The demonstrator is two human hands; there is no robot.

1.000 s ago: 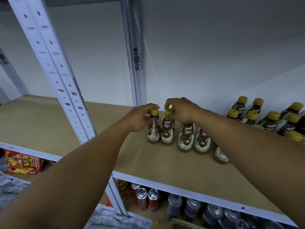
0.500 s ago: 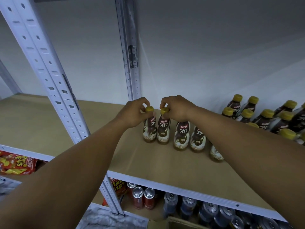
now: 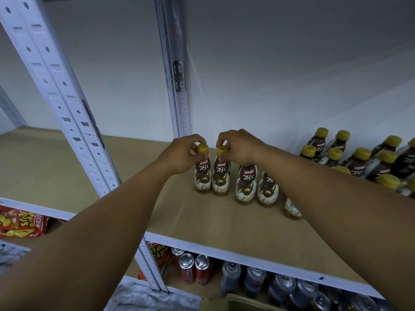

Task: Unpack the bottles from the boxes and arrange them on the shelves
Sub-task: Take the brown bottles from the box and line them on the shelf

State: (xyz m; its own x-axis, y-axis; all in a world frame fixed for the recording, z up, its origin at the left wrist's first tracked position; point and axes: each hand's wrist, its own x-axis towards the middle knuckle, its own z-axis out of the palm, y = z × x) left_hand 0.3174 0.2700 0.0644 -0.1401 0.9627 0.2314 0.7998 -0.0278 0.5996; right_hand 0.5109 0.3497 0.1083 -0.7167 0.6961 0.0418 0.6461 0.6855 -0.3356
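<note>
Two small brown coffee bottles with yellow caps stand side by side on the tan shelf board. My left hand pinches the cap of the left bottle. My right hand pinches the cap of the right bottle. More of the same bottles stand in a row to their right, partly hidden by my right forearm. A larger group of bottles fills the back right of the shelf.
A white perforated upright crosses the left front, another upright stands at the back wall. Below the shelf are cans and red snack bags. A cardboard box edge shows at the bottom.
Both bottles have been carried slightly back along the shelf and stand beside each other. Both hands keep their hold on the caps; my fingers sit higher on them now.
</note>
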